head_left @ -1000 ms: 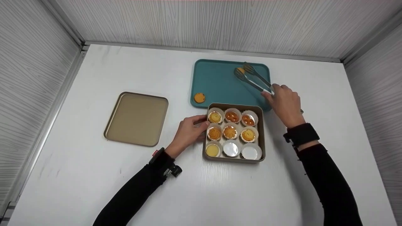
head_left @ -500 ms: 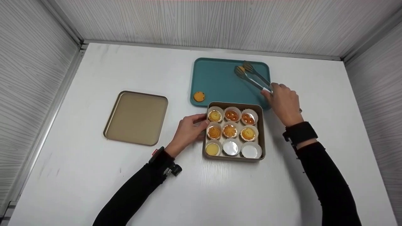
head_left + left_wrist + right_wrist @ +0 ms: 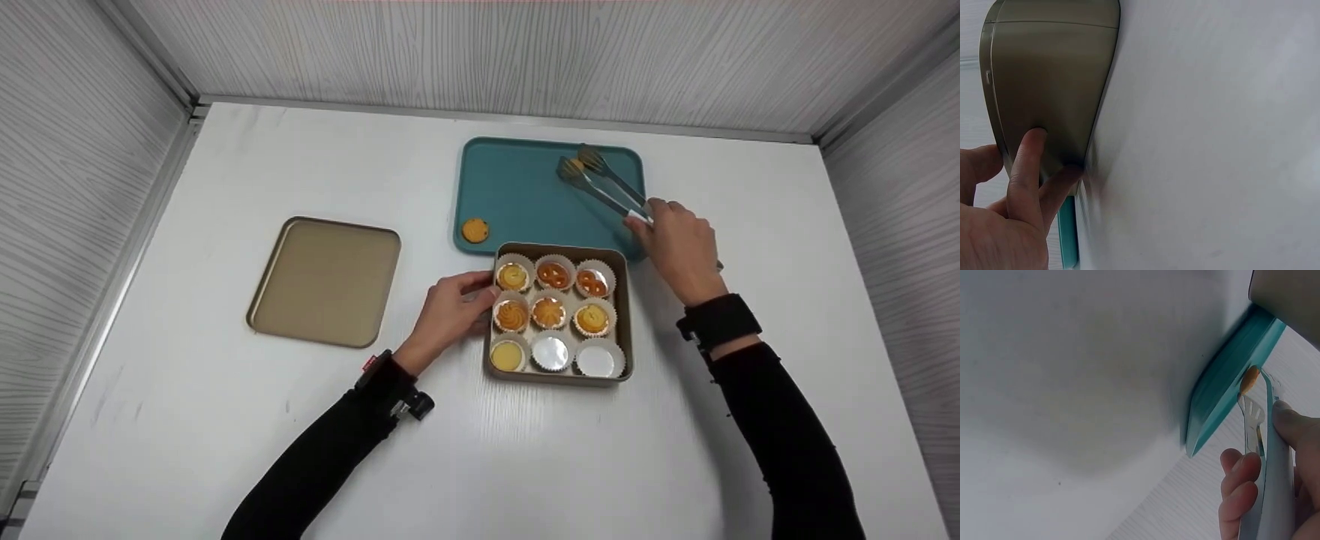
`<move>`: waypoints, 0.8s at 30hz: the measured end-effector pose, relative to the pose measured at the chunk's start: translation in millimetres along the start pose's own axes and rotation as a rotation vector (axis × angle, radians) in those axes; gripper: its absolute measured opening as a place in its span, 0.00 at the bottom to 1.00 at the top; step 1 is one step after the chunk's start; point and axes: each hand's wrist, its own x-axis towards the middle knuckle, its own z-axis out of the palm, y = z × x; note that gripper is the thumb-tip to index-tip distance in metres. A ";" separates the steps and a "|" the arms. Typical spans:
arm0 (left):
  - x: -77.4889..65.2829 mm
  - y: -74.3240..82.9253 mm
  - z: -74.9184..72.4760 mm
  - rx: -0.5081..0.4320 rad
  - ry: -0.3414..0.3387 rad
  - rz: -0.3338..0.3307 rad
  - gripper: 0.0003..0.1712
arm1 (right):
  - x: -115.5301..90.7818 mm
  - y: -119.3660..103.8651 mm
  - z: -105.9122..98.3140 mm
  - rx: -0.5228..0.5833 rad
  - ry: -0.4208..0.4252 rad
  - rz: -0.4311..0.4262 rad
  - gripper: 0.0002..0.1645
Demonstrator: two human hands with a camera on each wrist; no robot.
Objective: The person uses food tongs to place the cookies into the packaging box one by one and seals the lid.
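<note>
My right hand (image 3: 682, 244) grips a pair of tongs (image 3: 606, 195) by their white handles. The slotted heads stand on either side of a small orange-brown cookie (image 3: 1249, 379) at the far right of the teal tray (image 3: 517, 187). Another round cookie (image 3: 475, 230) lies at that tray's near left corner. With fairly straight fingers, my left hand (image 3: 450, 311) touches the outer left wall of a gold square tin (image 3: 1050, 73), thumb at the rim. Inside the tin sit paper cups of cookies in rows; two front cups (image 3: 551, 352) hold none.
To the left lies a shallow gold square lid (image 3: 330, 281) on the white table (image 3: 420, 457). The tin overlaps the teal tray's front edge in the head view. Grey wood-grain panels (image 3: 480, 60) stand at the back and both sides.
</note>
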 end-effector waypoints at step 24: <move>-0.3 0.5 -0.3 -0.023 -0.008 -0.016 0.25 | -31.7 10.6 -24.4 0.015 0.046 -0.069 0.26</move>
